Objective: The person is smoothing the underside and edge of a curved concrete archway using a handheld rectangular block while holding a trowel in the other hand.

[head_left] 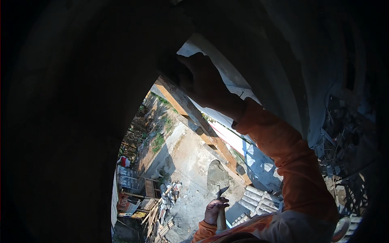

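Observation:
My right hand (202, 77) is raised in deep shadow, its orange-sleeved arm stretching up from the lower right. Its fingers curl at the dark edge of a wall (133, 52), near the top of a wooden beam (182, 107); what they grip, if anything, is lost in the dark. Low in the picture, my left hand (213, 210) is closed round a hand tool with a pale wooden handle (221, 220). A dark, pointed metal end (222, 191) sticks out past the fingers; its exact kind is unclear.
Far below lies sunlit ground with a grey heap (218, 176) on it. Stacked timber (152, 216) and boards fill the lower left. Pale poles (253, 200) lie beside my left hand. Rubble (334, 150) shows at right. A dark curved wall rises close on the left.

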The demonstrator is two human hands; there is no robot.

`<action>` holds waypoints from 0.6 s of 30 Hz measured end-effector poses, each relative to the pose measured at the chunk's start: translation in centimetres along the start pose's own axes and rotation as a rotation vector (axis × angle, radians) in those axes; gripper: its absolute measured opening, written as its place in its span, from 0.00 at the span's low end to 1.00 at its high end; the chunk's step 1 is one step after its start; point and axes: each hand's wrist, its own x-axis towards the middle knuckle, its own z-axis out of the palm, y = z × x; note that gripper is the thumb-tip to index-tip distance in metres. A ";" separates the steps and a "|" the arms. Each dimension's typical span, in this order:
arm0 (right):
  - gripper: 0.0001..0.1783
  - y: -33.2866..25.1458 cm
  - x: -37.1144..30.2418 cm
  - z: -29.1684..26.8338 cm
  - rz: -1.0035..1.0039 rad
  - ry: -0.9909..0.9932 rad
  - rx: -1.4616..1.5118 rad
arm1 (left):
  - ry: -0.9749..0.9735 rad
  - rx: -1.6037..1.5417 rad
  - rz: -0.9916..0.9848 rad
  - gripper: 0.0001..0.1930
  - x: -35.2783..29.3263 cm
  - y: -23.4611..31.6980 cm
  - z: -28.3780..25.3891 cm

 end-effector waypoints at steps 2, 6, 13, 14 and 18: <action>0.23 0.0 -0.8 -0.9 -0.003 0.017 0.232 | 0.013 0.010 0.006 0.06 -0.2 0.1 0.0; 0.19 4.3 3.4 -4.5 0.438 -0.046 0.538 | 0.012 0.000 0.007 0.06 -0.3 -0.1 -0.1; 0.17 7.6 8.3 -4.1 0.428 -0.107 0.425 | 0.036 0.011 -0.014 0.06 -0.2 -0.2 -0.3; 0.18 7.8 8.4 -3.6 0.362 -0.070 0.374 | 0.028 0.011 -0.017 0.06 -0.1 -0.2 -0.2; 0.20 5.6 7.1 -2.7 0.294 0.029 0.252 | -0.031 -0.015 -0.021 0.08 0.0 0.2 -0.3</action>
